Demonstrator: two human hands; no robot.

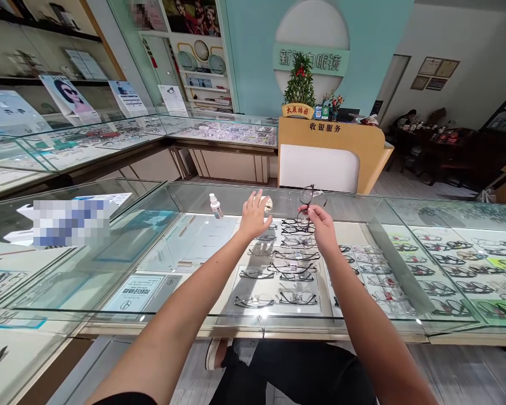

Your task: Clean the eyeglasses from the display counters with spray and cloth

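Note:
My right hand (322, 225) holds a pair of dark-framed eyeglasses (307, 195) upright above the glass counter, its fingers closed on the lower part of the frame. To its left, my left hand (255, 214) is spread with its fingers apart, beside a small round cream-coloured item (269, 204) that it partly covers. A small white bottle (216, 206) stands on the glass to the left of that hand. Under the glass, rows of eyeglasses (297, 297) lie on white trays below my hands.
The glass display counter (189, 323) runs across in front of me, with a blurred white and blue item (71, 223) on its left. Further back are a wooden cashier desk (333, 132), potted plants and more display cases (129, 138).

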